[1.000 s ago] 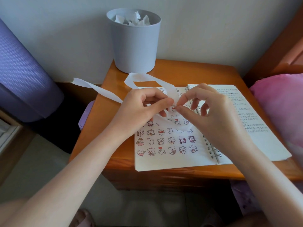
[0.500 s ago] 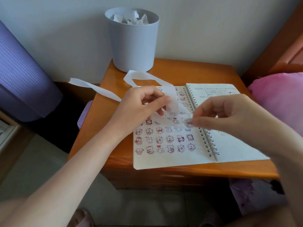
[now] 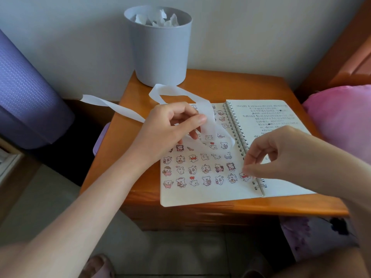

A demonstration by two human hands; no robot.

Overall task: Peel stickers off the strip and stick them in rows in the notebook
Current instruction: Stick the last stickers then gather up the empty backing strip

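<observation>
Grips pinch: left hand [image 3: 166,129] strip [image 3: 212,121], right hand [image 3: 285,153] sticker [image 3: 245,176].

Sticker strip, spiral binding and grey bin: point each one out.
sticker strip [image 3: 174,88]: head view, top of its loop.
spiral binding [image 3: 237,133]: head view, middle coils.
grey bin [image 3: 160,49]: head view, front wall.
</observation>
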